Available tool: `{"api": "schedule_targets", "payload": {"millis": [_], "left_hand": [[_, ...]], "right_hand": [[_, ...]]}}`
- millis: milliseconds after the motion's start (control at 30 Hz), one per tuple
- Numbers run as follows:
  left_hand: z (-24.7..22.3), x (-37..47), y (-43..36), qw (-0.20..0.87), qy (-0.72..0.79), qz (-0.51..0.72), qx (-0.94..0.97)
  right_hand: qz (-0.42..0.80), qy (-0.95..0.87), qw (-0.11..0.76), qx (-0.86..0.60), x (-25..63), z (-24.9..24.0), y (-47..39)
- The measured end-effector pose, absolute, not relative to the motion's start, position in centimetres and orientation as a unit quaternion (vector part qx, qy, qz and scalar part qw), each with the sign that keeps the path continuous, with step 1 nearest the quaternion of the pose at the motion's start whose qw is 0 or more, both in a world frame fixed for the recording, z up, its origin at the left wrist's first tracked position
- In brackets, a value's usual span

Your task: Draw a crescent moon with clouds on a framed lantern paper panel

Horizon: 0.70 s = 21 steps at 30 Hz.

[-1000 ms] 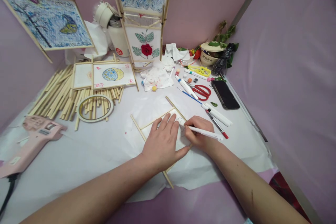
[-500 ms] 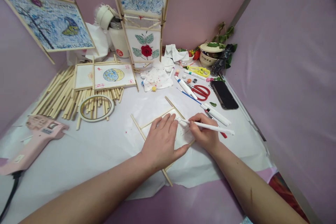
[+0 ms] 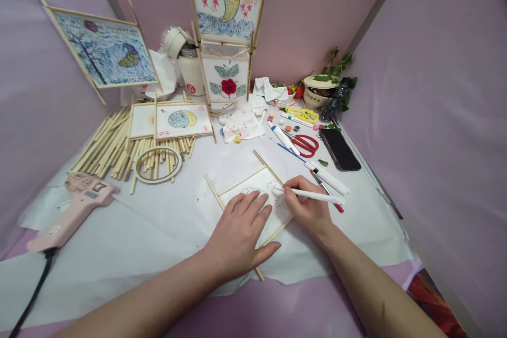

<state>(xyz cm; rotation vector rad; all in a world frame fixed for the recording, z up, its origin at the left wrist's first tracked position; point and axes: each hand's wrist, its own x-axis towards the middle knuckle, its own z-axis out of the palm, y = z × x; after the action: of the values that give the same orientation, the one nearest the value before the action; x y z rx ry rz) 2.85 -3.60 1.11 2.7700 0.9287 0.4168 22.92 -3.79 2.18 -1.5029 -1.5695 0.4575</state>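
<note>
My right hand [image 3: 307,206] is closed around a white marker pen [image 3: 317,195], its tip at the right part of a white sheet [image 3: 237,190]. Thin wooden sticks [image 3: 242,180] frame the sheet, their ends jutting past the corners. Dark outlines are drawn on the sheet: a rounded shape partly under my fingers and small wavy lines near the pen tip. My left hand [image 3: 243,229] lies flat over the sheet's lower left, fingers spread, covering part of the drawing and frame.
Red scissors [image 3: 306,146], capped markers [image 3: 331,178] and a phone [image 3: 339,149] lie to the right. On the left are a pink glue gun [image 3: 75,208], a tape roll [image 3: 158,164] and piled sticks [image 3: 101,142]. Framed pictures [image 3: 227,80] stand behind, beside a bottle [image 3: 190,71].
My left hand has slid down and toward me, uncovering more of the rounded outline. The pen tip has moved slightly down the sheet. The camera view has shifted left and up.
</note>
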Motion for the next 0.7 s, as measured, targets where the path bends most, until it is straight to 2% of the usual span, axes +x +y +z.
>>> {"api": "schedule_targets", "payload": {"millis": [167, 700], "left_hand": [[0.5, 2.8, -3.3, 0.12, 0.3, 0.125, 0.938], [0.6, 2.8, -3.2, 0.129, 0.303, 0.115, 0.937]], "right_hand": [[0.164, -0.655, 0.429, -0.6, 23.3, 0.7, -3.3], [0.165, -0.658, 0.417, -0.606, 23.2, 0.7, -3.3]]}}
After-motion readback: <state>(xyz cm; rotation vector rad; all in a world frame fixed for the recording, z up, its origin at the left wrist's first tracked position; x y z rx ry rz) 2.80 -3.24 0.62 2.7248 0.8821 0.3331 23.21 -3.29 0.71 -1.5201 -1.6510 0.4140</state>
